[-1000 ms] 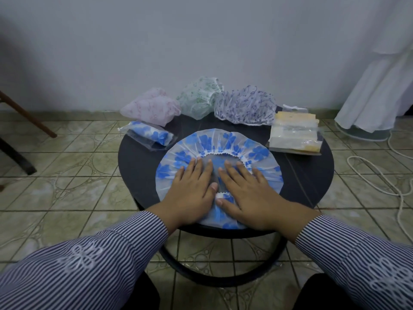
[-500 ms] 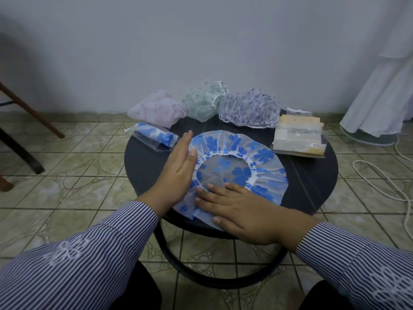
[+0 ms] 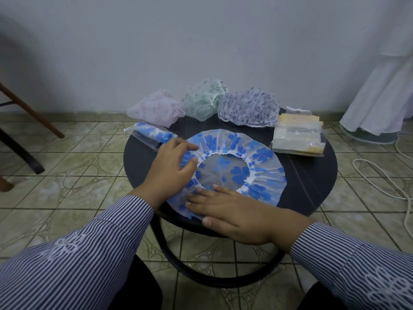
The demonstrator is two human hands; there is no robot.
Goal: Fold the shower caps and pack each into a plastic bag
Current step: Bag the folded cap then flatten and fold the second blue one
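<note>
A translucent shower cap with blue flowers [image 3: 257, 157] lies spread flat on the round black table [image 3: 312, 175], its white elastic opening facing up. My left hand [image 3: 169, 166] rests on the cap's left edge, thumb beside the elastic rim. Lying across the near edge, my right hand [image 3: 234, 211] presses the cap down with straight fingers. A blue-flowered cap packed in a plastic bag [image 3: 152, 133] lies at the table's left. At the back sit a pink cap [image 3: 156, 110], a green cap [image 3: 203, 99] and a purple cap [image 3: 248, 108]. A stack of plastic bags [image 3: 297, 135] lies at the right.
Wooden chair legs [image 3: 33, 113] stand on the tiled floor at the left. White fabric [image 3: 380, 97] hangs at the right above a round base. A white cord [image 3: 380, 180] loops on the floor right of the table.
Both hands lay side by side on the cap's middle. The left hand has slid to the left edge and the right hand has turned across the near edge, baring the opening.
</note>
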